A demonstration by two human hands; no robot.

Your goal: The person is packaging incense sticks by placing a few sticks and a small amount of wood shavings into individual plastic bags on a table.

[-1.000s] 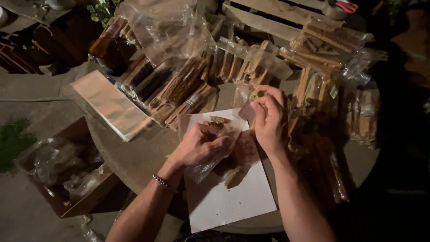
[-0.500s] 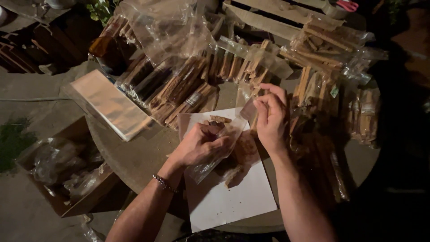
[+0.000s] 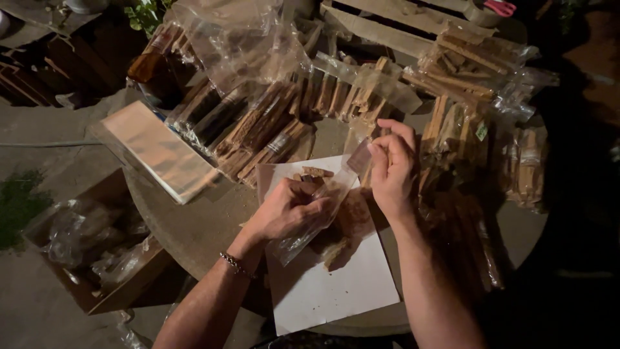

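Mid-frame, both hands — left hand (image 3: 290, 210) and right hand (image 3: 391, 168) — are gripping a crinkly clear plastic bag (image 3: 323, 210) over flat white paper (image 3: 329, 284) — rough brown wood chips (image 3: 316, 173) beside.

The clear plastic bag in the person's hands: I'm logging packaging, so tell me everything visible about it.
The clear plastic bag is a narrow, thin, glossy sleeve, crinkled and see-through. It lies slanted over the white sheet on the round table. The left hand grips its middle; the right hand pinches its upper end. Brown wood pieces show near it; whether any are inside is unclear.
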